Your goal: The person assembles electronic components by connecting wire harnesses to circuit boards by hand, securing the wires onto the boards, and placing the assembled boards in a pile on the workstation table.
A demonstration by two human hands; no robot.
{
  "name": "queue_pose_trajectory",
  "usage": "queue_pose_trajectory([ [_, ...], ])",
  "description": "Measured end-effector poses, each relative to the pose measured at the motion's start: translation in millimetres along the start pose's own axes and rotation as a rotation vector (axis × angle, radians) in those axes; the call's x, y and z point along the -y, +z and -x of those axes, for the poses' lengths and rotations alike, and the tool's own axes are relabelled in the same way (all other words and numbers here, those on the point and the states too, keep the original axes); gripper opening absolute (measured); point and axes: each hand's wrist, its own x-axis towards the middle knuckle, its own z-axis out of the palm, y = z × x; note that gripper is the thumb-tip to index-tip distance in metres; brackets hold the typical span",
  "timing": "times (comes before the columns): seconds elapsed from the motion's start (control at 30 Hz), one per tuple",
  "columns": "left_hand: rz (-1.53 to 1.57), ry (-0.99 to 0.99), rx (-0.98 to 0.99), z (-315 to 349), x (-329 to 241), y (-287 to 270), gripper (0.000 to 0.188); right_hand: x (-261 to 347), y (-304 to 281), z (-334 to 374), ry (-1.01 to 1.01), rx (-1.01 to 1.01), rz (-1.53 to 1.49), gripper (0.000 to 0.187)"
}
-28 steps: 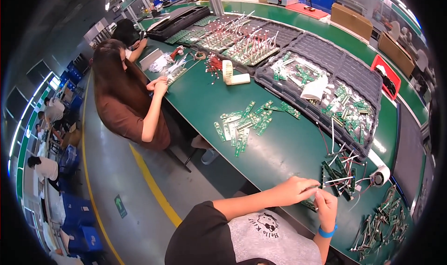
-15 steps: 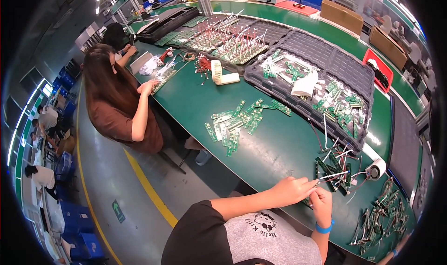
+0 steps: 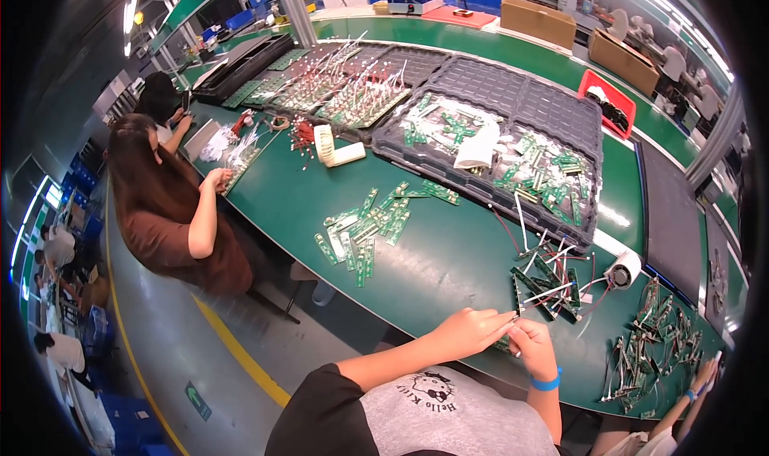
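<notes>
At the near table edge my left hand (image 3: 473,332) and my right hand (image 3: 532,345) meet, fingers pinched together. Between them shows part of a narrow green circuit board (image 3: 502,344), mostly covered by the fingers. Which hand bears more of it is hard to see. Just beyond my fingertips lies a pile of wired circuit boards (image 3: 549,284) with white, red and black leads. Beside that pile stands a small white fan (image 3: 623,270). Loose narrow green boards (image 3: 364,236) are spread on the table further left.
Black trays (image 3: 589,236) hold boards and a white object (image 3: 478,147). A cream handheld fan (image 3: 336,147) stands left of them. More wired boards (image 3: 653,344) lie at the right, near another person's hands (image 3: 705,376). A person in brown (image 3: 164,223) works at the left.
The view has shifted, so the table sits further left. My hands stay together at the board. Another person's hands and arms show more at the lower right.
</notes>
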Motion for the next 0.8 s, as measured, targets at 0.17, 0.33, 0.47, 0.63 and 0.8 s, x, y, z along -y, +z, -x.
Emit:
queue_pose_trajectory([
  [0.17,-0.147,-0.024,0.118,0.1,-2.6,-2.9,0.03,1.1,-0.9,-1.0,0.013,0.013,0.047,0.02],
  [0.33,-0.179,0.035,0.127,4.1,4.5,1.0,0.031,4.7,2.2,-0.8,0.031,0.017,0.068,0.018],
  [0.47,-0.158,0.059,0.087,4.5,7.7,1.0,0.031,3.8,2.9,-4.2,0.044,0.027,0.054,0.018],
  [0.63,-0.133,-0.011,0.099,3.1,3.9,-3.1,0.029,4.9,5.6,-6.6,0.005,-0.012,0.106,0.017],
  [0.8,-0.062,-0.015,0.055,10.5,2.0,-0.4,0.027,-16.1,16.1,-1.3,-0.086,0.019,0.259,0.017],
])
